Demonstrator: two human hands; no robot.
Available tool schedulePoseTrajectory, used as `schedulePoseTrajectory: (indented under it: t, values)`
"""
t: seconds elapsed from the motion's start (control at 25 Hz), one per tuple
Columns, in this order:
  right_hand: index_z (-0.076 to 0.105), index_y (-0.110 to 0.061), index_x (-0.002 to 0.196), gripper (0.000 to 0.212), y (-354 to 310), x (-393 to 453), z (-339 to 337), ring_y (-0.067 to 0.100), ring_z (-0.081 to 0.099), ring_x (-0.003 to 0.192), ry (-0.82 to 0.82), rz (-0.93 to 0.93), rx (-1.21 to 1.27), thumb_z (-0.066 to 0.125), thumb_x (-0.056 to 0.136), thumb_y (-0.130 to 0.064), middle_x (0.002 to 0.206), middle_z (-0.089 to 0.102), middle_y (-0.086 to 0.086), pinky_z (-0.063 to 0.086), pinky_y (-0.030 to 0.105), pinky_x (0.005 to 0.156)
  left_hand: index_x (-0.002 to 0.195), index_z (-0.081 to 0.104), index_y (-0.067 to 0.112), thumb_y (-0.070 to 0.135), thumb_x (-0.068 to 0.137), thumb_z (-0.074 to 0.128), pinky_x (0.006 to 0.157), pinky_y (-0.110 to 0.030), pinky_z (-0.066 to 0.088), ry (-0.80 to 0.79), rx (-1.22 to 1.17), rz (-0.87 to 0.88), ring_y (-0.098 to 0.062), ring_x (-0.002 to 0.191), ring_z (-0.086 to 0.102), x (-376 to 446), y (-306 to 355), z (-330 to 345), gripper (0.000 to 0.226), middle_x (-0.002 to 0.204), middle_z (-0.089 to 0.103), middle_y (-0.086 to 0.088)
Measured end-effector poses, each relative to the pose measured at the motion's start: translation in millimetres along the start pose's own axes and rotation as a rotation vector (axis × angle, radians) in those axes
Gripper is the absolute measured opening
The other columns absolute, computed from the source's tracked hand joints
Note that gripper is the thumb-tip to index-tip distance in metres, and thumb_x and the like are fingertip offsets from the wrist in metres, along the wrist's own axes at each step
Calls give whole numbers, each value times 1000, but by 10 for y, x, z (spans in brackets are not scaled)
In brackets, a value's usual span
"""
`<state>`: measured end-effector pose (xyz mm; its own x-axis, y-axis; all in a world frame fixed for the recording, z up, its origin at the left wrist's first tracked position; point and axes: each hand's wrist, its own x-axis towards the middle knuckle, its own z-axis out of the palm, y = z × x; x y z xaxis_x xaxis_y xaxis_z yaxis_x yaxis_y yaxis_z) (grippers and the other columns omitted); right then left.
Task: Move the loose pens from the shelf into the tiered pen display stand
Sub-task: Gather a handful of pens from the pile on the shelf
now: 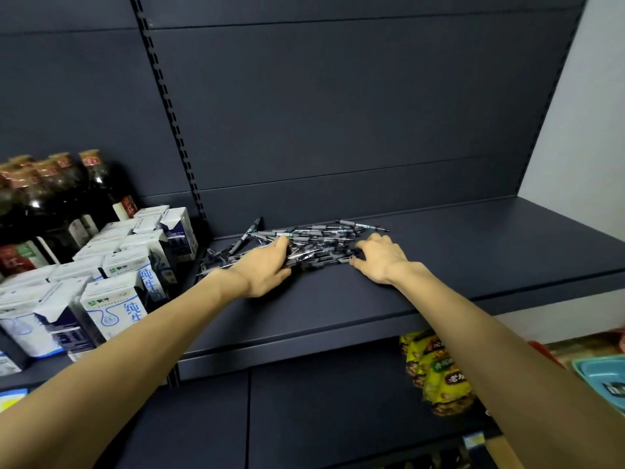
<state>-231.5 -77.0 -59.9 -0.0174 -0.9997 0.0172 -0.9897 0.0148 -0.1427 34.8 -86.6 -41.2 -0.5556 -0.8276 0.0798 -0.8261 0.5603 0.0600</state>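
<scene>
Gathering the pen heap, both hands in.

I'm at a dark blue-grey metal shelf with a slotted back panel, white milk cartons and dark glass bottles to its left; no display stand is in view. The heap of loose grey-and-black pens lies near the back. My left hand curls round a bunch at its near-left; my right hand presses bent fingers on the right end. I'd squeeze inward, align barrels, then lift.
</scene>
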Motion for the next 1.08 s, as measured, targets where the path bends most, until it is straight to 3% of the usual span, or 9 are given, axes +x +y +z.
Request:
schedulePoseTrajectory:
  t: [0.16, 0.32, 0.52, 0.68, 0.92, 1.08]
  values:
    - [54, -22, 144, 52, 58, 14, -17, 34, 39, 137, 10, -3, 30, 53, 101, -52, 145, 46, 14, 41, 45, 107, 120, 36, 6, 23, 100, 56, 83, -46, 45, 92, -25, 9, -47, 101, 61, -15, -68, 8, 33, 129, 56, -23]
    - [60, -22, 139, 50, 85, 28, -21, 31, 46, 133, 18, -20, 129, 61, 98, -50, 139, 55, 8, 44, 40, 103, 122, 43, 12, 34, 98, 66, 76, -39, 42, 266, -142, -42, -37, 99, 62, -4, -53, 25, 40, 111, 65, -11]
    - [71, -21, 115, 37, 131, 7, -29, 18, 63, 105, 57, 6, 283, 76, 88, -46, 108, 69, -5, 46, 29, 81, 107, 57, 18, 41, 93, 71, 68, -36, 42, 415, -204, -72, -34, 90, 66, 31, 17, 15, 31, 93, 73, -4]
    - [76, -21, 100, 31, 203, -7, -61, 13, 68, 91, 42, 15, 425, 88, 78, -39, 82, 67, -12, 52, 29, 80, 98, 60, 17, 35, 93, 71, 67, -36, 43, 471, -307, -163, -34, 84, 65, 64, 66, 23, 21, 84, 72, -2]
    - [82, -22, 82, 14, 337, -11, -71, 9, 69, 89, 41, -20, 617, 91, 75, -30, 78, 73, -13, 54, 27, 86, 90, 56, 17, 33, 89, 71, 66, -40, 47, 493, -354, -291, -38, 82, 62, 63, -32, 37, 21, 82, 69, -5]
    - [77, -25, 76, 13, 307, 47, -94, 7, 69, 80, 219, 53, 928, 90, 76, -29, 79, 75, -8, 50, 24, 79, 95, 61, 17, 33, 90, 70, 70, -41, 51, 494, -327, -280, -38, 86, 64, 23, -67, 68, 20, 87, 73, -6]
